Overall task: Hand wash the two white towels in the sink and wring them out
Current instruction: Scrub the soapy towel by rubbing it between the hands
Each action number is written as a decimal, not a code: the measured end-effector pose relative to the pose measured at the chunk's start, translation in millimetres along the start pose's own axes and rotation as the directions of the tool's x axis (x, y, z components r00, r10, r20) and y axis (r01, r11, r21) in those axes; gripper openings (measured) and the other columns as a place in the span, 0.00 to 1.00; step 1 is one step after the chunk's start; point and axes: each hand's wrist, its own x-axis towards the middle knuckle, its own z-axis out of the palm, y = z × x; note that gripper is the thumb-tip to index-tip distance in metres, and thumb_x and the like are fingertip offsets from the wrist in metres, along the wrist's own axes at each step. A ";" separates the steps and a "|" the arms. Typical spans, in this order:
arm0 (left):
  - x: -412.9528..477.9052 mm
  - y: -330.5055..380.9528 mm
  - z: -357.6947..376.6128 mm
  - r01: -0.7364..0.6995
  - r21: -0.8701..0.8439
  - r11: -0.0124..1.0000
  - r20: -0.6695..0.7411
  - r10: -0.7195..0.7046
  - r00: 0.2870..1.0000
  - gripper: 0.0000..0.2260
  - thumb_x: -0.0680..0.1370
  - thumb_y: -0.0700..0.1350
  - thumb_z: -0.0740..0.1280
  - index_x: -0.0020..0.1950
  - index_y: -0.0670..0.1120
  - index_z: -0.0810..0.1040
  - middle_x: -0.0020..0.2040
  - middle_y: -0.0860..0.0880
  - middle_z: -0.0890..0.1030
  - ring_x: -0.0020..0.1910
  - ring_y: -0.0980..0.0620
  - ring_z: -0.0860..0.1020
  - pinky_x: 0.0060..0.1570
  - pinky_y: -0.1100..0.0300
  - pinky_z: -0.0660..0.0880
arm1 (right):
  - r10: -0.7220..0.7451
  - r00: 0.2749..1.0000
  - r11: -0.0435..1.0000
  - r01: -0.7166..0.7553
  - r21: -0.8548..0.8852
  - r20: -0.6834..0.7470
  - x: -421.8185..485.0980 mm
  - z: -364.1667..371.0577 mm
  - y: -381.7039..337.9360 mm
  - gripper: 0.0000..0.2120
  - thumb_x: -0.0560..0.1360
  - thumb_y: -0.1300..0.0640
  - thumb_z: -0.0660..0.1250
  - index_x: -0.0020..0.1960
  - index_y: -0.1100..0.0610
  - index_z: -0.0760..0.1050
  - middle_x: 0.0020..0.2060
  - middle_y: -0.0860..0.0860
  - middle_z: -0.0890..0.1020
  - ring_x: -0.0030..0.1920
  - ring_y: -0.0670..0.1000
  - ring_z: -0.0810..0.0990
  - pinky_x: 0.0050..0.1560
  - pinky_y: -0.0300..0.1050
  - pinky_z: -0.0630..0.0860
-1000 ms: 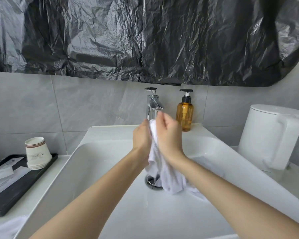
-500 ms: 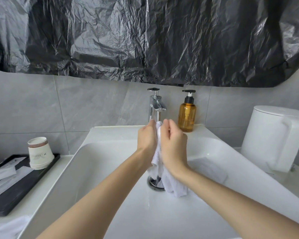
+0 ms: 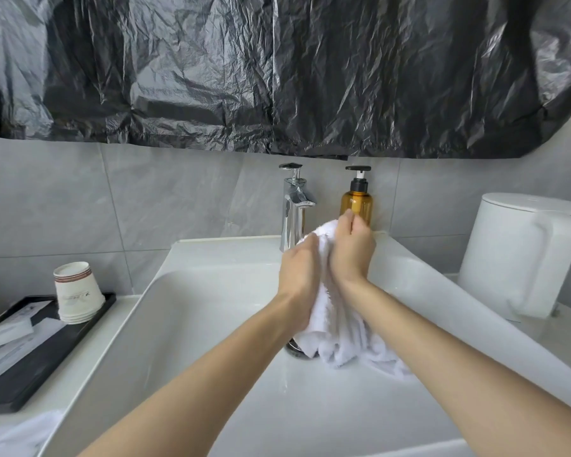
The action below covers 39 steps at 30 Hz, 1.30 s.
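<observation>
Now the white towel [image 3: 337,328], bunched into a thick ridged rope, hangs over the sink [image 3: 211,324], its lower end resting by the drain [image 3: 294,349]. Left hand [image 3: 299,278] and right hand [image 3: 351,255] each keep a curled grip around its top.

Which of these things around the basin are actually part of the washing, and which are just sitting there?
In use: white towel, gripped by the left hand and right hand; sink; faucet; white cloth at lower left, perhaps the second towel.
Lying about: soap bottle, paper cups, black tray, white kettle, black plastic sheet.
</observation>
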 end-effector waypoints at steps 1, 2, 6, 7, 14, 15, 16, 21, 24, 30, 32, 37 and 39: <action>0.4 0.7 3.2 0.007 -0.003 1.000 0.000 -0.007 1.000 0.15 0.80 0.49 0.59 0.49 0.41 0.80 0.42 0.44 0.81 0.42 0.47 0.79 0.46 0.56 0.76 | 0.042 0.999 0.999 -0.041 -0.030 0.011 -2.7 -5.7 5.9 0.21 0.83 0.58 0.54 0.31 0.55 0.61 0.26 0.49 0.68 0.29 0.46 0.66 0.35 0.46 0.57; 2.8 4.4 3.4 -0.008 -0.013 1.000 -0.031 0.007 1.000 0.15 0.81 0.48 0.58 0.48 0.40 0.80 0.41 0.43 0.81 0.41 0.47 0.79 0.44 0.59 0.75 | 0.025 0.999 0.998 -0.022 -0.056 0.044 -11.3 -9.4 8.9 0.20 0.83 0.57 0.55 0.32 0.56 0.61 0.26 0.48 0.68 0.29 0.47 0.66 0.35 0.46 0.57; 14.3 12.2 -12.6 -0.057 -0.042 0.998 -0.189 0.048 0.981 0.16 0.82 0.44 0.57 0.34 0.45 0.71 0.26 0.50 0.72 0.26 0.53 0.71 0.24 0.66 0.66 | -0.186 0.957 0.982 0.189 0.009 0.224 -35.7 2.8 -3.2 0.21 0.83 0.57 0.56 0.31 0.52 0.58 0.21 0.45 0.64 0.26 0.45 0.60 0.31 0.43 0.56; 12.6 10.2 -14.9 -0.024 -0.058 0.998 -0.167 0.014 0.986 0.16 0.82 0.44 0.57 0.34 0.46 0.71 0.24 0.51 0.72 0.25 0.53 0.71 0.25 0.65 0.67 | -0.185 0.959 0.982 0.189 -0.001 0.214 -27.0 8.0 -3.4 0.21 0.83 0.57 0.56 0.31 0.52 0.57 0.21 0.45 0.63 0.26 0.45 0.60 0.31 0.44 0.56; 12.6 10.3 -12.6 -0.020 0.008 1.000 -0.166 0.021 0.986 0.14 0.82 0.44 0.57 0.38 0.44 0.74 0.32 0.47 0.75 0.33 0.48 0.73 0.26 0.65 0.68 | -0.232 0.954 0.972 0.236 0.003 0.188 -38.7 0.4 -1.2 0.22 0.82 0.59 0.57 0.31 0.51 0.57 0.22 0.46 0.63 0.25 0.44 0.62 0.31 0.44 0.56; 15.5 8.9 -16.3 -0.025 0.003 1.000 -0.187 0.025 0.982 0.14 0.82 0.44 0.57 0.36 0.44 0.72 0.29 0.48 0.73 0.31 0.49 0.72 0.25 0.65 0.67 | -0.258 0.942 0.965 0.260 0.019 0.216 -42.1 4.1 -4.2 0.22 0.82 0.59 0.57 0.31 0.50 0.57 0.21 0.45 0.63 0.26 0.44 0.61 0.31 0.43 0.56; 13.1 7.8 -17.6 -0.010 -0.024 1.000 -0.174 0.006 0.985 0.15 0.81 0.44 0.58 0.35 0.44 0.71 0.27 0.49 0.73 0.29 0.50 0.71 0.27 0.63 0.68 | -0.243 0.947 0.970 0.244 0.022 0.212 -36.6 8.2 -4.9 0.22 0.83 0.58 0.57 0.31 0.50 0.56 0.21 0.45 0.63 0.25 0.44 0.60 0.31 0.43 0.56; 2.9 5.5 -9.8 -0.010 0.009 1.000 -0.050 0.010 0.999 0.12 0.82 0.45 0.58 0.45 0.42 0.76 0.37 0.43 0.76 0.37 0.48 0.75 0.35 0.62 0.72 | -0.083 0.992 0.996 0.084 -0.011 0.095 -22.3 1.5 4.2 0.21 0.83 0.57 0.55 0.32 0.53 0.59 0.24 0.46 0.66 0.26 0.44 0.64 0.34 0.45 0.58; 9.8 10.5 -12.6 -0.109 0.023 0.994 -0.119 0.111 0.987 0.14 0.83 0.45 0.58 0.39 0.44 0.72 0.29 0.49 0.72 0.28 0.53 0.71 0.22 0.69 0.66 | -0.279 0.942 0.960 0.277 0.034 0.186 -45.4 -2.7 -3.8 0.21 0.82 0.58 0.57 0.32 0.49 0.58 0.22 0.44 0.67 0.25 0.44 0.62 0.29 0.42 0.56; 0.3 6.9 -7.8 -0.115 -0.010 0.993 -0.022 0.115 0.993 0.12 0.83 0.46 0.59 0.43 0.43 0.75 0.35 0.45 0.75 0.36 0.49 0.74 0.34 0.61 0.72 | -0.057 0.998 0.997 0.055 0.056 0.031 -19.2 2.4 -3.0 0.22 0.83 0.59 0.56 0.30 0.53 0.59 0.21 0.46 0.65 0.24 0.42 0.65 0.33 0.44 0.56; 5.3 8.4 -12.0 -0.162 0.027 0.986 -0.070 0.164 0.984 0.11 0.83 0.46 0.59 0.45 0.43 0.75 0.36 0.46 0.75 0.36 0.51 0.73 0.32 0.64 0.71 | -0.176 0.977 0.984 0.175 0.024 0.120 -38.9 -1.6 -2.3 0.22 0.82 0.59 0.58 0.31 0.51 0.58 0.21 0.45 0.66 0.25 0.44 0.64 0.31 0.43 0.56; 2.6 6.1 -9.6 -0.206 -0.014 0.978 -0.064 0.205 0.977 0.10 0.83 0.45 0.59 0.42 0.46 0.68 0.36 0.45 0.69 0.37 0.50 0.68 0.35 0.58 0.68 | -0.071 0.997 0.994 0.069 0.084 0.029 -10.2 8.0 -9.4 0.23 0.82 0.60 0.58 0.29 0.52 0.58 0.21 0.46 0.63 0.24 0.44 0.61 0.32 0.44 0.57; 4.0 5.2 -10.0 -0.211 0.043 0.977 -0.042 0.213 0.976 0.12 0.83 0.46 0.59 0.40 0.47 0.66 0.35 0.46 0.66 0.35 0.51 0.66 0.34 0.58 0.66 | -0.026 0.999 0.998 0.025 0.056 0.018 -15.2 4.0 -4.8 0.22 0.82 0.60 0.57 0.30 0.54 0.59 0.22 0.47 0.64 0.24 0.43 0.64 0.34 0.44 0.58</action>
